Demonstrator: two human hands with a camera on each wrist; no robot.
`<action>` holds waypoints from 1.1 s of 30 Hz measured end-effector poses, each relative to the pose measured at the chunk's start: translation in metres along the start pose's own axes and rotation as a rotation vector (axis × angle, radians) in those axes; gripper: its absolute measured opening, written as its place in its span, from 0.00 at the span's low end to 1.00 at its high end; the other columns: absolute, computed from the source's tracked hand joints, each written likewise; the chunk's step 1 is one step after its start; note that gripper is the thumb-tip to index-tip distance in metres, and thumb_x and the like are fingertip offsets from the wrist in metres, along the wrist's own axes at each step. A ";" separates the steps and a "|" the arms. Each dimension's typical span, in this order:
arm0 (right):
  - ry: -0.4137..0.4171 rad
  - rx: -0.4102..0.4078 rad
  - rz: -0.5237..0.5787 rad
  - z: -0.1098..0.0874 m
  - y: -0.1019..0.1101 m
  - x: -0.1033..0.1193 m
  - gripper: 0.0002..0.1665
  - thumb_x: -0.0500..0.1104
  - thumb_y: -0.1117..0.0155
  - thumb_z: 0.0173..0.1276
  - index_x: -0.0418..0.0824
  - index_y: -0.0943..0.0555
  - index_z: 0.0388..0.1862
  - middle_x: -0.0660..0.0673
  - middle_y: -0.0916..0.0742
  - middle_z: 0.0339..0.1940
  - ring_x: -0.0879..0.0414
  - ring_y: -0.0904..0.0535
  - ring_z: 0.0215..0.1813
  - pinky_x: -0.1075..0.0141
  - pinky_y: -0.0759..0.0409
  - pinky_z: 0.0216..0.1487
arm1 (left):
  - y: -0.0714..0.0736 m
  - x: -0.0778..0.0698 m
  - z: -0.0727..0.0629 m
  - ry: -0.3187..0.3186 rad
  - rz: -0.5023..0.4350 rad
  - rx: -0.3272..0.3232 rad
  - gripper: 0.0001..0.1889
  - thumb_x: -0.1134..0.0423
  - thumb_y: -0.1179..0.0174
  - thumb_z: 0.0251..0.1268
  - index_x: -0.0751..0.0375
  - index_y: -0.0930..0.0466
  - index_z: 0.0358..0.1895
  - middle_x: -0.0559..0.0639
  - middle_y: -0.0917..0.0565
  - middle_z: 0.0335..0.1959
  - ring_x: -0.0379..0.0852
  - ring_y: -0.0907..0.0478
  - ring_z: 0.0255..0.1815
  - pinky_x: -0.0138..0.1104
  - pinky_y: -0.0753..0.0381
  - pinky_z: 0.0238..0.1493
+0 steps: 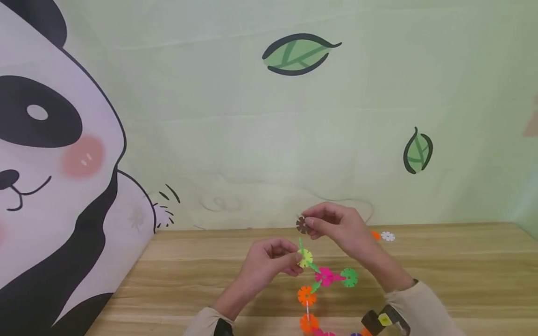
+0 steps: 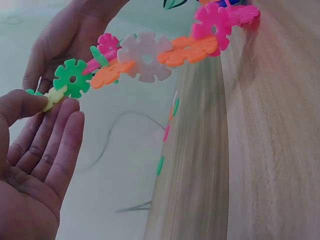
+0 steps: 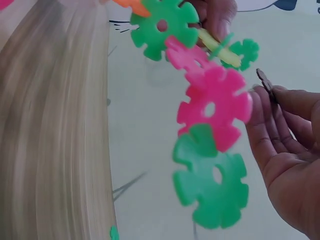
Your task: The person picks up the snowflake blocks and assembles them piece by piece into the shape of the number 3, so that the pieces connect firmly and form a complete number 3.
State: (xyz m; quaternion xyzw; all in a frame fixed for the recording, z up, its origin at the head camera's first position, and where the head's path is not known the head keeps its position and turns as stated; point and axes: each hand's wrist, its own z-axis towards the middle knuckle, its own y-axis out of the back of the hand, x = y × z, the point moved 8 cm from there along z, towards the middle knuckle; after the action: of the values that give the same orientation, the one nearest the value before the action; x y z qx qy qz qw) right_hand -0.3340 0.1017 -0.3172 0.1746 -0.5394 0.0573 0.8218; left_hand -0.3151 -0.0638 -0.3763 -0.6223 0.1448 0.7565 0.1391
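Note:
My left hand pinches a yellow snowflake disc between thumb and fingers. It belongs to a chain of slotted plastic discs that hangs down toward the table. A green disc stands edge-on at the chain's upper end. Below come a pink disc with a green disc on a side branch, then orange discs and a white disc. Above the yellow one, my right hand holds a brown disc by its edge, apart from the chain.
On the wooden table, a loose white disc and an orange disc lie at the back right. More loose discs, one green, show along the far edge. A panda-printed backdrop rises behind the table.

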 end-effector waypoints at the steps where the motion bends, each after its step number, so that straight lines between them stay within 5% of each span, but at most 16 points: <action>1: 0.016 -0.011 0.006 0.000 0.000 0.002 0.12 0.36 0.32 0.77 0.31 0.15 0.54 0.38 0.08 0.45 0.49 0.11 0.44 0.61 0.10 0.49 | 0.000 -0.001 0.000 -0.007 0.000 0.000 0.09 0.70 0.32 0.69 0.75 0.16 0.45 0.61 0.09 0.39 0.46 0.10 0.34 0.41 0.08 0.42; 8: 0.101 -0.014 0.000 -0.001 -0.007 0.009 0.08 0.34 0.30 0.76 0.32 0.15 0.50 0.39 0.08 0.42 0.45 0.11 0.43 0.59 0.09 0.47 | -0.001 -0.005 0.000 -0.031 0.022 -0.021 0.10 0.72 0.32 0.69 0.77 0.17 0.46 0.61 0.10 0.38 0.44 0.11 0.32 0.40 0.08 0.41; 33: 0.035 0.022 -0.048 -0.004 -0.014 -0.006 0.05 0.35 0.31 0.76 0.35 0.13 0.47 0.42 0.08 0.42 0.49 0.12 0.39 0.60 0.10 0.48 | 0.001 -0.003 -0.001 -0.060 0.046 -0.118 0.07 0.74 0.33 0.67 0.78 0.16 0.41 0.61 0.11 0.33 0.46 0.12 0.29 0.40 0.08 0.37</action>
State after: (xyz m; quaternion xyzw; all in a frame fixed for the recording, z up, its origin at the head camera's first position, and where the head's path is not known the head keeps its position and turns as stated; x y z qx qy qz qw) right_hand -0.3291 0.0904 -0.3274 0.1953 -0.5200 0.0466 0.8302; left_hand -0.3140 -0.0656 -0.3736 -0.6029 0.1099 0.7852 0.0888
